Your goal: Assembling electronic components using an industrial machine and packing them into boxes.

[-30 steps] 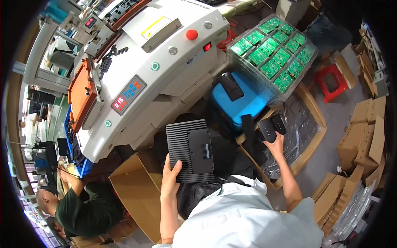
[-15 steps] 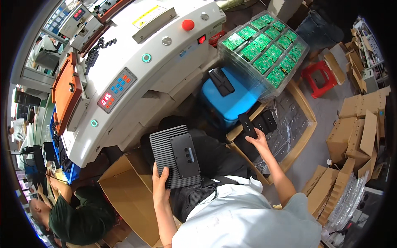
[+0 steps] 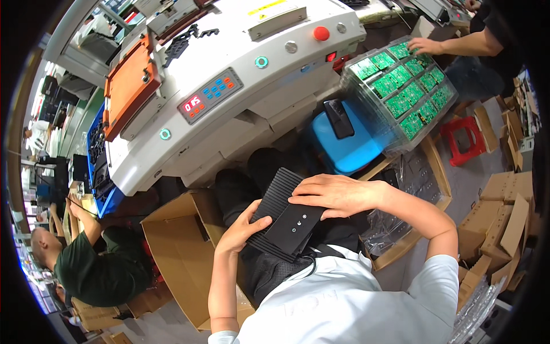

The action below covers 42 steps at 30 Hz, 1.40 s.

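A black ribbed metal housing (image 3: 282,184) rests tilted over my lap, its fins showing along the upper left side. My left hand (image 3: 237,231) grips its left edge, with the thumb on top. Across the housing's face lies a flat black cover plate (image 3: 295,225) with small white marks. My right hand (image 3: 339,195) reaches over from the right, its fingers curled on the plate's upper end; the fingertips partly hide that end. Whether the plate sits flush on the housing, I cannot tell.
Ahead stands a white machine (image 3: 263,86) with a red button. A blue stool (image 3: 344,146) holds a black part, beside a clear bin (image 3: 395,135) of green circuit boards. Another person's hand (image 3: 425,47) touches the boards. Cardboard boxes (image 3: 177,252) flank me; a co-worker (image 3: 97,261) sits left.
My right hand has brought the black plate from the open carton onto the housing. The housing has turned and tilted. Another person's arm has come in at the boards. My view has shifted.
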Motion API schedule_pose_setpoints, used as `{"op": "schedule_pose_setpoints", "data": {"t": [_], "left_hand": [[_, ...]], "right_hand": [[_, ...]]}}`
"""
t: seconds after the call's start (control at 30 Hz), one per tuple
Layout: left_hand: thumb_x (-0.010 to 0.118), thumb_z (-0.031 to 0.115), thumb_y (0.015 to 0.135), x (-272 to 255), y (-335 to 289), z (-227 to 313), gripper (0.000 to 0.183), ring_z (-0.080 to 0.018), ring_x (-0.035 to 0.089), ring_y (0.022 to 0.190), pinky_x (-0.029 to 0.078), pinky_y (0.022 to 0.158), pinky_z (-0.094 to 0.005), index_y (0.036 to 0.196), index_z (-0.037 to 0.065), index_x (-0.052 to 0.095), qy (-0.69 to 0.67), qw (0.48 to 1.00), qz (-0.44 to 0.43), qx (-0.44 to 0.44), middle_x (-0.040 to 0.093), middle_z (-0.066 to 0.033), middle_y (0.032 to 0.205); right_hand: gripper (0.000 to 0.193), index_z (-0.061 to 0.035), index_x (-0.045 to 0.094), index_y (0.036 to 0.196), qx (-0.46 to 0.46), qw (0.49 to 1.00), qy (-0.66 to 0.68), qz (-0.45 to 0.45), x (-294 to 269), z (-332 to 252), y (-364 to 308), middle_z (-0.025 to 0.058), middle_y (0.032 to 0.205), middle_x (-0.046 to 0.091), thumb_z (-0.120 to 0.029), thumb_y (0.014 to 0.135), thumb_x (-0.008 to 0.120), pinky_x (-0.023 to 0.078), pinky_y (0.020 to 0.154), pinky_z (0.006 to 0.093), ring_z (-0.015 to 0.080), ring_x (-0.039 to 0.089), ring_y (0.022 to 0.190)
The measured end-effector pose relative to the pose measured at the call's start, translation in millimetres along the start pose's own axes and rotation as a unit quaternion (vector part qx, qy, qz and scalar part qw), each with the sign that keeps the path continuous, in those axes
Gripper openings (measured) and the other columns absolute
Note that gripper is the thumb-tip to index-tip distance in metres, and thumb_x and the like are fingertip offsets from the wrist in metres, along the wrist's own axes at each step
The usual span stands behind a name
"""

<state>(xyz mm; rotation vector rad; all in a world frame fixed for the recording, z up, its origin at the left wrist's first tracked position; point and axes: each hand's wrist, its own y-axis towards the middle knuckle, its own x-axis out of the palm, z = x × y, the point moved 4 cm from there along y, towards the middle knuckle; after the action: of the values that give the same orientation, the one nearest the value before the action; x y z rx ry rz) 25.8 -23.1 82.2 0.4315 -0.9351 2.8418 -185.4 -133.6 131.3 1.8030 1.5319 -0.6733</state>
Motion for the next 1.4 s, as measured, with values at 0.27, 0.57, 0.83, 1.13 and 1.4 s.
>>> {"op": "schedule_pose_setpoints", "data": {"t": [0.27, 0.57, 0.83, 1.13, 1.4], "left_hand": [[0.074, 0.016, 0.077, -4.4, -0.9, -6.3, 0.060, -0.0127, 0.053, 0.105, 0.039, 0.095, -0.0260, 0.128, 0.002, 0.046, -0.020, 1.000, -0.012, -0.008, 0.057, -0.0043, 0.114], [0.073, 0.015, 0.080, -13.3, -3.2, -20.1, 0.056, -0.0136, 0.054, 0.107, 0.040, 0.094, -0.0260, 0.128, 0.000, 0.046, -0.091, 0.995, -0.022, -0.027, 0.058, -0.0062, 0.115], [0.069, 0.010, 0.081, -17.1, -6.3, -18.1, 0.049, -0.0121, 0.057, 0.102, 0.044, 0.090, -0.0247, 0.124, -0.001, 0.049, -0.100, 0.995, 0.005, -0.009, 0.060, -0.0068, 0.112], [0.052, 0.011, 0.084, -29.9, -18.9, -24.6, 0.041, -0.0234, 0.066, 0.090, 0.056, 0.075, -0.0274, 0.121, -0.007, 0.052, -0.350, 0.936, 0.001, -0.037, 0.064, -0.0174, 0.108], [0.026, 0.059, 0.093, -19.3, -19.5, -16.4, 0.078, -0.0466, 0.042, 0.123, 0.031, 0.106, -0.0568, 0.131, -0.009, 0.037, -0.478, 0.864, -0.151, 0.046, 0.045, -0.0304, 0.131]], "right_hand": [[0.074, -0.0072, 0.043, 0.132, -0.006, 0.997, -0.029, -0.074, 4.0, -6.5, 8.9, 0.0111, 0.129, 0.047, -0.009, 0.065, 0.075, 0.041, 0.100, 0.0391, 0.0292, 0.044, 0.122], [0.073, -0.0069, 0.040, 0.134, -0.021, 0.993, -0.098, -0.063, 20.5, -33.5, 16.3, 0.0171, 0.132, 0.044, -0.038, 0.073, 0.066, 0.039, 0.101, 0.0428, 0.0353, 0.044, 0.121], [0.075, -0.0146, 0.036, 0.140, -0.006, 0.990, -0.121, -0.070, 36.5, -21.5, 20.8, 0.0119, 0.143, 0.035, -0.050, 0.078, 0.058, 0.029, 0.107, 0.0473, 0.0328, 0.032, 0.132], [0.067, -0.0060, 0.049, 0.129, -0.099, 0.978, -0.172, 0.071, 41.9, -39.2, 25.5, 0.0142, 0.128, 0.051, -0.037, 0.073, 0.068, 0.046, 0.096, 0.0398, 0.0308, 0.051, 0.118], [0.039, 0.0054, 0.054, 0.114, 0.000, 0.973, 0.013, 0.232, 20.3, -37.2, 53.4, 0.0184, 0.090, 0.063, 0.001, 0.077, 0.065, 0.053, 0.068, 0.0346, 0.0316, 0.064, 0.077]]}}
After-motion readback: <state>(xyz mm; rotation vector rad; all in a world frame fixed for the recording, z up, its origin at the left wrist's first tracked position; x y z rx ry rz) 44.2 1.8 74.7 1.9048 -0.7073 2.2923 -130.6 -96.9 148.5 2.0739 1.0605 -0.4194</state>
